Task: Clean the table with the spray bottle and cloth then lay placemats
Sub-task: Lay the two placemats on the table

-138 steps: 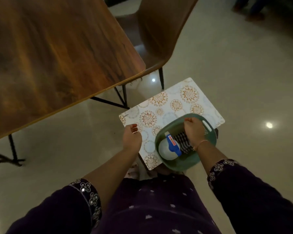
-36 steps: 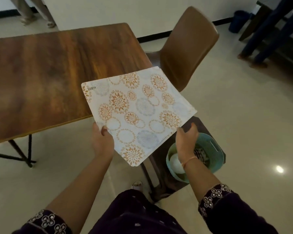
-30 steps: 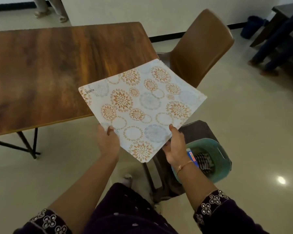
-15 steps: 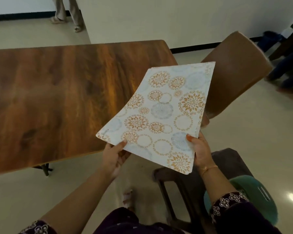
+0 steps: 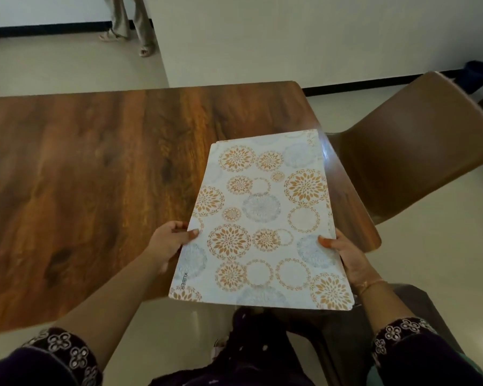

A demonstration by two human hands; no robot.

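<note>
Placemats (image 5: 262,218) over table (image 5: 95,176) corner — left hand (image 5: 168,243) pinches edge at 9 o'clock, right hand (image 5: 349,254) grips at 4 o'clock — thumbs on top.

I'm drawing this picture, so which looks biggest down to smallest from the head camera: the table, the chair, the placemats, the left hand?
Largest: wooden table.
Next: placemats and brown chair. They look about alike, and the placemats are nearer the camera, so I won't rank them.
Smallest: left hand.

One table (image 5: 95,176), one chair (image 5: 416,151) — one placemat stack (image 5: 262,218)
</note>
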